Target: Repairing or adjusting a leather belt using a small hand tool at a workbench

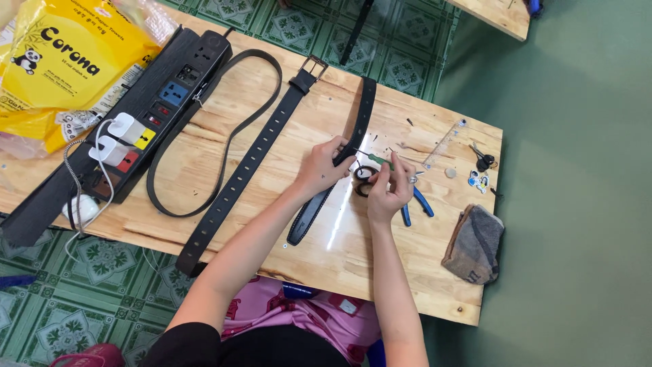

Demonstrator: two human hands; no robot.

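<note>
My left hand (322, 166) pinches a short black belt strap (358, 119) that lies across the middle of the wooden table (272, 238). My right hand (390, 187) grips a small green-handled screwdriver (378, 160) with its tip pointing left at the strap near my left fingers. Two small black belt loops (363, 178) sit on the table between my hands. Blue-handled pliers (415, 204) lie just under my right hand.
A long black belt with a metal buckle (255, 153) and a thin looped strap (224, 139) lie to the left. A black power strip (129, 122) with white chargers and a yellow bag (64, 61) fill the left end. A folded grey cloth (474, 245), keys (482, 163) and a clear ruler (445, 141) are at the right.
</note>
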